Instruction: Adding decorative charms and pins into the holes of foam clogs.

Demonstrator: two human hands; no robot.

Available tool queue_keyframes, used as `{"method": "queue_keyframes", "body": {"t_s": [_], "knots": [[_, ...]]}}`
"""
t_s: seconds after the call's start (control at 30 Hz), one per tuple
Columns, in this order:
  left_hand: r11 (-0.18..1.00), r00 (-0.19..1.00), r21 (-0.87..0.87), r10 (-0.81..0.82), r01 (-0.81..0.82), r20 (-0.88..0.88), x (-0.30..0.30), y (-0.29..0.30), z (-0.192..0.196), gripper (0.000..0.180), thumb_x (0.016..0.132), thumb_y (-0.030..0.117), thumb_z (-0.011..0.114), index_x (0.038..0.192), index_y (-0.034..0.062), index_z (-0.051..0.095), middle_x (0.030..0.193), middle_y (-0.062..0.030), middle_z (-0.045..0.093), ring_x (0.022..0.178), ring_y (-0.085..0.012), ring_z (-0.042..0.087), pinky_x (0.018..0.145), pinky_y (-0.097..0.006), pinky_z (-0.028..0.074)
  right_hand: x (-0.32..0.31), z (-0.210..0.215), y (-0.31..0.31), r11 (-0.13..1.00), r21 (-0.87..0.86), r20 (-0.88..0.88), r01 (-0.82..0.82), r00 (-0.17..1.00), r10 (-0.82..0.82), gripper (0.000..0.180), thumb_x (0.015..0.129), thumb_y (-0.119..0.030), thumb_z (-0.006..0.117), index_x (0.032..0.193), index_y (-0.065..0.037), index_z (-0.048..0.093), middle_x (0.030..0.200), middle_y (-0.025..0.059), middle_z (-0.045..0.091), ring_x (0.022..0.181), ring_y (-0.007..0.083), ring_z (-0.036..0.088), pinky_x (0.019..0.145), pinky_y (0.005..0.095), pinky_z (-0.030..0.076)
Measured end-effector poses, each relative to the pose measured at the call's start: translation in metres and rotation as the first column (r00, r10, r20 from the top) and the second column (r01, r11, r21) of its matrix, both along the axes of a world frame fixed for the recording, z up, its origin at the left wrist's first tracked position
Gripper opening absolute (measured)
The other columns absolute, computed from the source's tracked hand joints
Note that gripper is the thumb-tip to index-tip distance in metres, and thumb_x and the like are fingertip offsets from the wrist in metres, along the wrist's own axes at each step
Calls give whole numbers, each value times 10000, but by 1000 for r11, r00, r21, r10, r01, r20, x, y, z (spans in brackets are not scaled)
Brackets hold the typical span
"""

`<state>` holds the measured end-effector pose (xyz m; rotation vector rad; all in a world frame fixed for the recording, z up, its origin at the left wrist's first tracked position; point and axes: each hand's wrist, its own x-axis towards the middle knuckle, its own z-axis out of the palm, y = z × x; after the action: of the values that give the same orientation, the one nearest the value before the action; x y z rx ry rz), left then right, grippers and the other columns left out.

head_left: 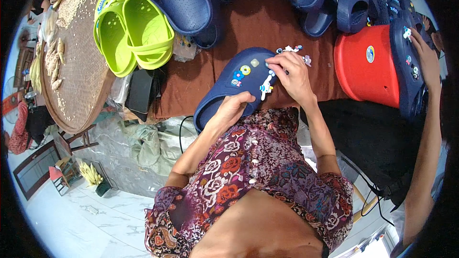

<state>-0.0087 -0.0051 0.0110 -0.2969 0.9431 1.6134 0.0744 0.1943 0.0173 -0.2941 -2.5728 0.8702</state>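
Note:
A navy blue clog [224, 76] lies tilted on the brown cloth in front of me. My left hand [234, 107] grips its side near the opening, thumb on top. Several small charms sit on its upper: a yellow ring [245, 70], a pale square [255, 62], a swirl candy [236, 82] and a white cartoon figure [266, 88]. My right hand [291, 74] is over the toe, thumb and forefinger pinched on a small shoe charm [267, 65] mostly hidden by the fingertips. Loose white charms [290, 48] lie on the cloth just beyond that hand.
A lime-green pair of clogs [146, 28] and more navy clogs [179, 2] stand at the far left. At right, another person's hand [425, 55] holds a decorated navy clog [406, 67] against a red tub [366, 64]. A round woven tray [79, 81] holds grains.

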Motion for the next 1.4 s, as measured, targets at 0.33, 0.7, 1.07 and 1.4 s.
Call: {"method": "queue_keyframes", "body": {"t_s": [0.33,0.7,1.07,1.4], "knots": [[995,978,-51,-94,86,-184,5,-9,-3,323,736,-52,601,1057,-20,610,1011,-50,637,898,-158,602,849,-298,469,-2,-9,15,437,-899,122,34,977,175,580,860,-116,713,1371,-30,454,1300,99,526,1238,193,484,1060,330,376],[965,934,-207,-219,164,-282,-3,-8,-1,305,735,-17,614,1039,-4,589,955,-27,613,849,-136,568,788,-279,454,-19,-11,10,473,-880,109,44,988,111,568,830,-100,714,1338,-31,470,1260,103,549,1205,193,500,1051,322,374],[991,995,88,101,-100,-8,-9,-3,-12,471,703,-32,561,1174,-39,581,1146,-132,654,1056,-259,619,949,-393,473,-22,-28,-4,698,-706,54,118,992,-113,565,905,-205,687,1378,-5,452,1288,147,553,1211,207,518,1033,328,400],[835,949,455,299,-310,97,-30,49,37,513,799,2,536,1302,-57,455,1238,-170,589,1142,-292,588,1029,-419,454,29,-14,-55,565,-815,28,127,983,-180,674,857,-121,713,1404,-5,336,1273,147,506,1166,251,534,949,372,468]]}}
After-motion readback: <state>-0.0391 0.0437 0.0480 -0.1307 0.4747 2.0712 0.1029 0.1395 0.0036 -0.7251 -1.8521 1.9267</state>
